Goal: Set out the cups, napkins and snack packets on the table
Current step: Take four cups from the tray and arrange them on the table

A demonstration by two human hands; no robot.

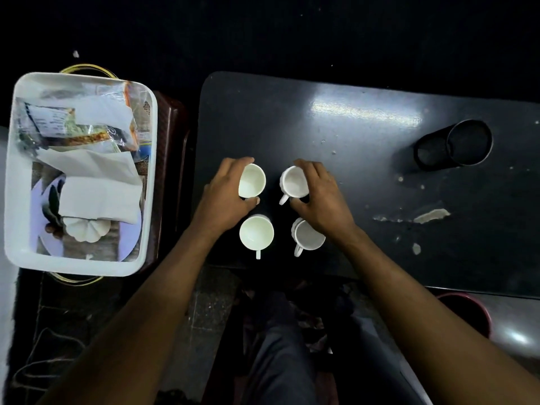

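Note:
Several white cups stand in a square near the front left of the dark table (pixel 365 147). My left hand (pixel 225 197) wraps around the far-left cup (pixel 252 181). My right hand (pixel 320 194) grips the far-right cup (pixel 293 182), whose handle points toward me. Closer to me sit the near-left cup (pixel 256 233) and the near-right cup (pixel 309 238), the latter partly under my right wrist. White napkins (pixel 99 197) and snack packets (pixel 73 124) lie in a white tray (pixel 17 176) to the left of the table.
A black mesh holder (pixel 455 146) lies on its side at the table's right. Chipped patches (pixel 432 214) mark the tabletop. The tray rests on a dark red stool (pixel 172 141). A dark red tub (pixel 467 311) stands below the table's front right. My legs are under the table edge.

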